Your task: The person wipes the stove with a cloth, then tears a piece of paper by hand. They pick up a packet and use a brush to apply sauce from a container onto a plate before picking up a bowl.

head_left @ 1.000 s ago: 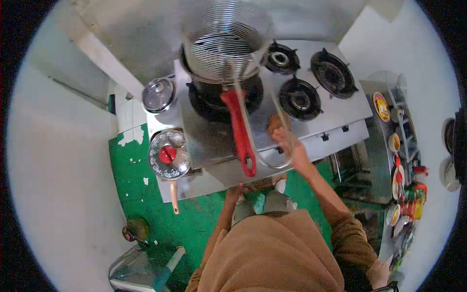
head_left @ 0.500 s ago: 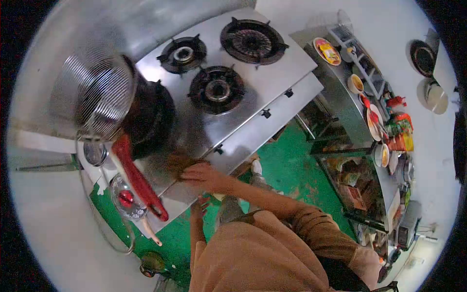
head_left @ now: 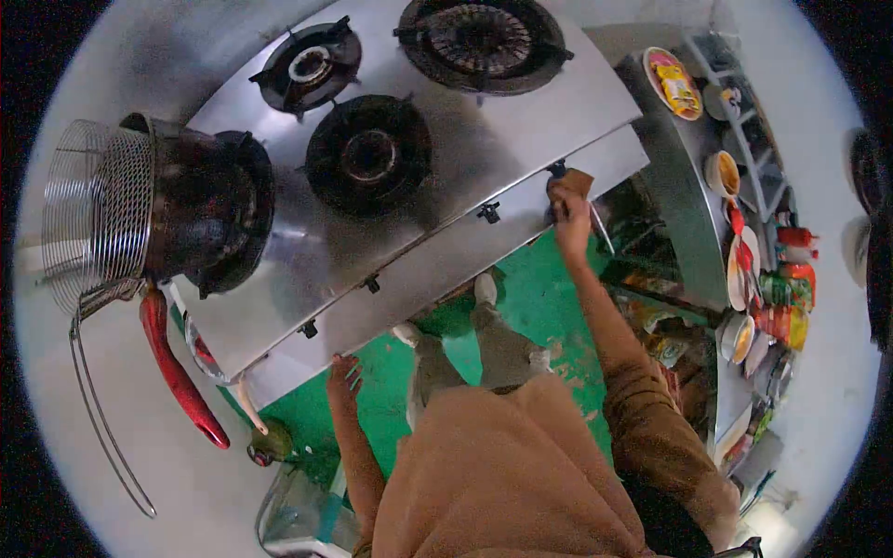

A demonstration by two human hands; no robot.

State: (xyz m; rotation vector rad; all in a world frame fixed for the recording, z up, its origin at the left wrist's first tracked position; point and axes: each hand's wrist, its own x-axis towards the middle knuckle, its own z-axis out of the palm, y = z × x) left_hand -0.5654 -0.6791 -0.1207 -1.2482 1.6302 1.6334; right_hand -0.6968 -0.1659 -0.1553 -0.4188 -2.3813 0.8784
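Observation:
My right hand (head_left: 571, 221) is closed on a brown wiping cloth (head_left: 578, 180), a flat piece with a square corner. It holds the cloth against the front panel (head_left: 423, 262) of the steel stove, just below the rightmost knob (head_left: 556, 170). Lower and to the left, my left hand (head_left: 345, 376) hangs at the panel's bottom edge, fingers apart and nothing in them. More black knobs, among them one (head_left: 488, 213) near the middle, line the panel between my hands.
Black burners (head_left: 368, 156) cover the stove top. At its left end a dark pot (head_left: 191, 200) carries a wire strainer (head_left: 102, 205), and a red handle (head_left: 177, 372) juts toward me. Bowls (head_left: 723, 174) and plates stand on the right-hand counter. A green floor (head_left: 381, 358) lies below.
My right hand has slid along the front panel from the left part to the right end with the cloth. My left hand has shifted left, and the view has turned.

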